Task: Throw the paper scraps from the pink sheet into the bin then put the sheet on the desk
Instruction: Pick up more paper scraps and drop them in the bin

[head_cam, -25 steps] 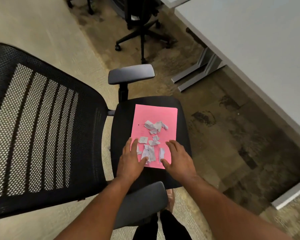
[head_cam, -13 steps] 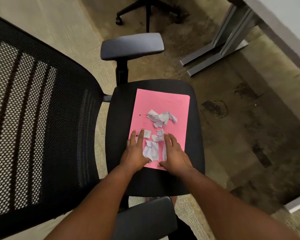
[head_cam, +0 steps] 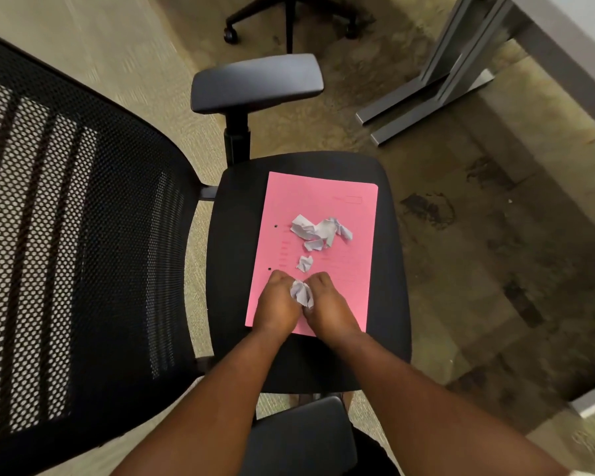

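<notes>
Left hand [head_cam: 278, 304] and right hand [head_cam: 328, 305] curl shut, pinching a wad of white paper scraps [head_cam: 300, 293] between them — loose bits could slip onto the flat pink paper sheet [head_cam: 340, 269] or black chair seat [head_cam: 390, 269].

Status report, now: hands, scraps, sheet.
Left hand and right hand bunching scraps. More scraps loose on pink sheet, on chair seat. Bin not in view.

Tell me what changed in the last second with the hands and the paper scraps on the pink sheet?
Both hands closed inward: the left hand and right hand swept the nearest scraps together and now pinch a bunched wad between them. The farther scraps and the small one stayed put, and the pink sheet still lies on the chair seat.
</notes>
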Demonstrator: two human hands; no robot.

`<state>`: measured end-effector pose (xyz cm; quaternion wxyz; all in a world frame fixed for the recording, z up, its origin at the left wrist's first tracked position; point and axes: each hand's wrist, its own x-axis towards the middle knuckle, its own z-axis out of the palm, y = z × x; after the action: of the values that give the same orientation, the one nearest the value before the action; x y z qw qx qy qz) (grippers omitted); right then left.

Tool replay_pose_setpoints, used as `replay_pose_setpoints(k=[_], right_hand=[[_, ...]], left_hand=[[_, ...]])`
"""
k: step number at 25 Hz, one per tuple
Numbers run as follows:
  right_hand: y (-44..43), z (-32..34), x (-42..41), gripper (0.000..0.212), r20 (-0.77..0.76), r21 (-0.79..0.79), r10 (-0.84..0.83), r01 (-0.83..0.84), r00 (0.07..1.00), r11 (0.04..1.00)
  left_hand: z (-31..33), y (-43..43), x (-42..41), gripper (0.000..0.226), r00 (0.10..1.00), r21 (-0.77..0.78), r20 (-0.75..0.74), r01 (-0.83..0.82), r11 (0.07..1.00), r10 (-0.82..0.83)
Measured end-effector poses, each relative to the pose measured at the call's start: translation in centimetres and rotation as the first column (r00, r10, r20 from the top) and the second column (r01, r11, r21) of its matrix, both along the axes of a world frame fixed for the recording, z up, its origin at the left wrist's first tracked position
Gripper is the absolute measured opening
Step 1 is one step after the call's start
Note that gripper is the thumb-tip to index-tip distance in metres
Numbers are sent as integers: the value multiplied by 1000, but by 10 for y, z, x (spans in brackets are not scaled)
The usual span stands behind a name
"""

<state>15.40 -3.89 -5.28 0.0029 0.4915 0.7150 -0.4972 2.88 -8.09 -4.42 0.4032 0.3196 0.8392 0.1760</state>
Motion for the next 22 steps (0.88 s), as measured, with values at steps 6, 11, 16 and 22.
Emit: replay_pose_setpoints(k=[6,11,16,22], right_hand=[[3,4,17,13,10,83,-180,178,984,980],[9,29,42,19,47,102,-294,289,954,952],[4,74,60,21,39,180,-399,386,916,904],[-12,141,105,18,-83,281,-495,497,865,821]], left_hand=[[16,-1,-8,21,998,50,-52,22,999,-20],[41,3,-16,22,985,98,-145,110,989,-95],[86,10,-6,20,973,161,-181,176,971,-147],[155,21,24,19,937,216,-229,314,924,-265]])
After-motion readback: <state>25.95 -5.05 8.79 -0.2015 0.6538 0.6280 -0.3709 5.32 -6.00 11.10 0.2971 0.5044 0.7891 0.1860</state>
